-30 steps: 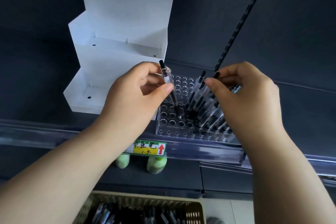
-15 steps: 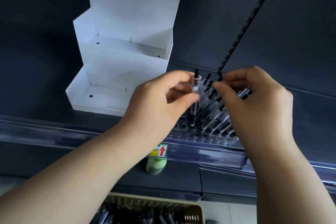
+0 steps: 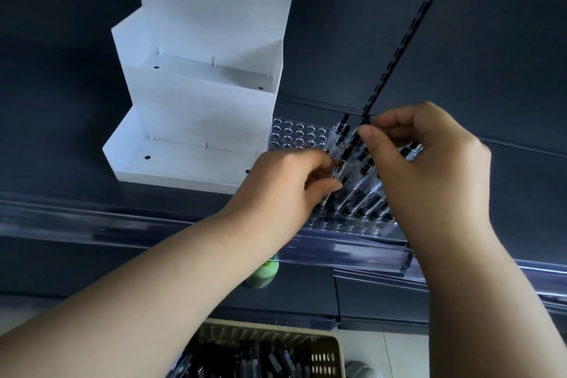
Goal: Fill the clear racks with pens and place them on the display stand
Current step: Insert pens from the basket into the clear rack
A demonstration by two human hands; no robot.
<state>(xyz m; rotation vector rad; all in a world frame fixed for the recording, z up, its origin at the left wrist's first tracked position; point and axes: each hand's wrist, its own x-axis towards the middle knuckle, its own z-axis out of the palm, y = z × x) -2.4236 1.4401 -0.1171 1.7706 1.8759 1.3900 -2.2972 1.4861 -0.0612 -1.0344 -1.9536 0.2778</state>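
Head view onto a dark shelf [image 3: 61,138], white stepped display stand [image 3: 196,120] at its left. Below, near the floor, tan perforated basket [image 3: 322,344] holding loose dark items, likely more stock. Just right of the stand's bottom step, clear rack [image 3: 294,132] on the shelf, open holes on its left side, leaning pens [image 3: 352,184] on its right. Left hand [image 3: 282,187] pinching one of them by the barrel at the cluster's left edge. Right hand [image 3: 429,169] curled over the tops, thumb and forefinger apparently nipping one cap, hold partly hidden.

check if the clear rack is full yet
Not full. Pens fill the right part of the clear rack, but several rows of holes on its left, beside the white stand, are empty.
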